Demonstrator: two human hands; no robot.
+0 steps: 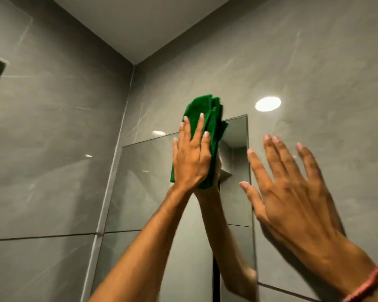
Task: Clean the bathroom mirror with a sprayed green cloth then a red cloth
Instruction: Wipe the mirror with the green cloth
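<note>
While the left hand presses the green cloth flat-palmed, fingers spread, over the mirror's top edge, the empty, open right hand risks smudging glass near its right edge.

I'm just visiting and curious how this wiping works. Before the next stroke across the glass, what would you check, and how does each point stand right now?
1. Green cloth pinned flat under the left hand: ok, palm and fingers press it on.
2. Cloth on the mirror: partly ok; its upper part overhangs the top edge onto the tiled wall.
3. Right hand clear of the glass: ok; it is open beside the mirror's right edge, whether touching the wall cannot tell.
4. Cloth damp with spray: cannot tell.
5. Red cloth ready for the second pass: cannot tell, not in view.
6. Streaks left on the glass: cannot tell, reflections hide them.
</note>
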